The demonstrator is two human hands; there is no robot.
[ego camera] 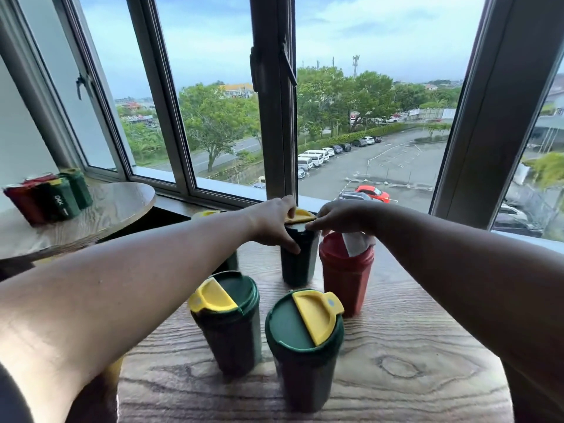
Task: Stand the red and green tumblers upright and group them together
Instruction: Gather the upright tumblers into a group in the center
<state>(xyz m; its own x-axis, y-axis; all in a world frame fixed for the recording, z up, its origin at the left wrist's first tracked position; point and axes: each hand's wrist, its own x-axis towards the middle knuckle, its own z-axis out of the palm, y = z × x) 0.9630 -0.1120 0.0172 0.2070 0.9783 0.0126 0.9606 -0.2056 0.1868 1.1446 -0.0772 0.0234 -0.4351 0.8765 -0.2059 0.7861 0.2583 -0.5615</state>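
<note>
Wooden worktop (412, 346) by window (271, 87). Left hand (273, 222) grips far green tumbler (297, 264) near top, fingers curled round body under yellow flap. Right hand (343, 218) at same tumbler's lid, fingers curled on rim; exact hold unclear. Red tumbler (346, 279) upright just right of it, white flap. Two green tumblers with yellow flaps upright nearer camera: one left (227, 328), one centre (300, 352). Another green one partly hidden behind left forearm. Side table (116, 206) at left carries tumbler cluster (48, 195), blurred.
</note>
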